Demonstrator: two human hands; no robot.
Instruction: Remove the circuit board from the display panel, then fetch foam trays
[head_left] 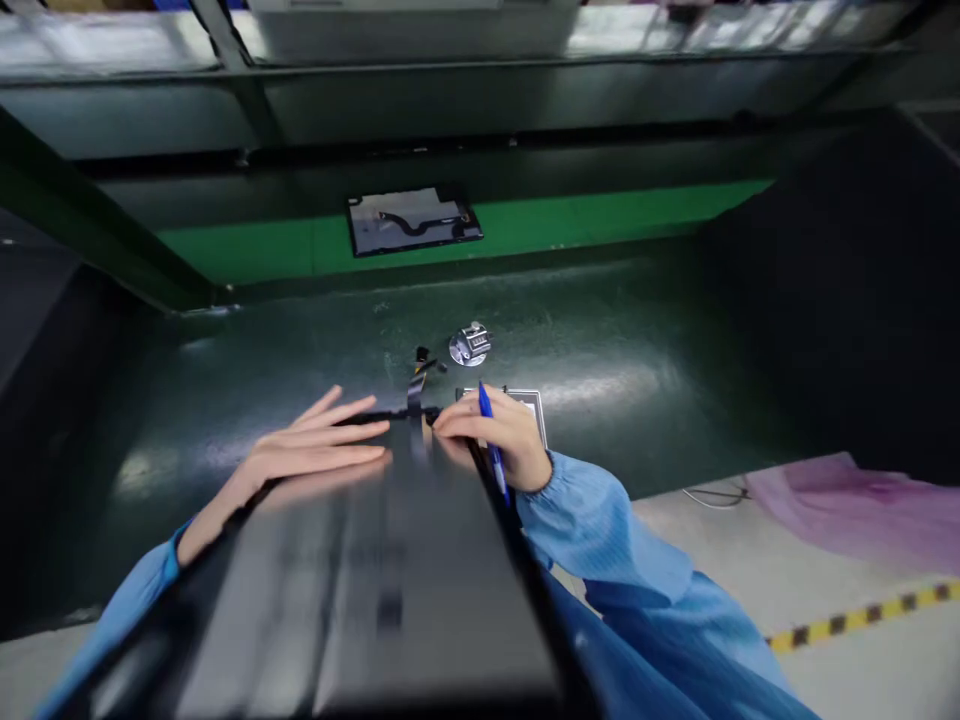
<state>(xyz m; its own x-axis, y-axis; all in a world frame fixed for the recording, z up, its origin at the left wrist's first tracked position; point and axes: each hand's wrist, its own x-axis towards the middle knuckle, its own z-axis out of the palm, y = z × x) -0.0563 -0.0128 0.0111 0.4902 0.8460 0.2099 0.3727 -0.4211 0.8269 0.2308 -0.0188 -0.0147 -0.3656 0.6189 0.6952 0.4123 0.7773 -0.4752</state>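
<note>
Glossy panel [439,600] gets fingertip attention at its far edge!

Left hand [319,450] spreads over the far left; right hand [521,440] bunches fingertips far right, blue pen [485,402] tucked between fingers, any pinch unclear. Ribbon cable [415,387] pokes out between them. Looks like edge work; next move calls for a steady panel and no tug on that cable.

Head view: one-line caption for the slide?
Left hand flat on a glossy dark panel, right hand at its far edge with a blue pen, metal counter beyond.
</note>
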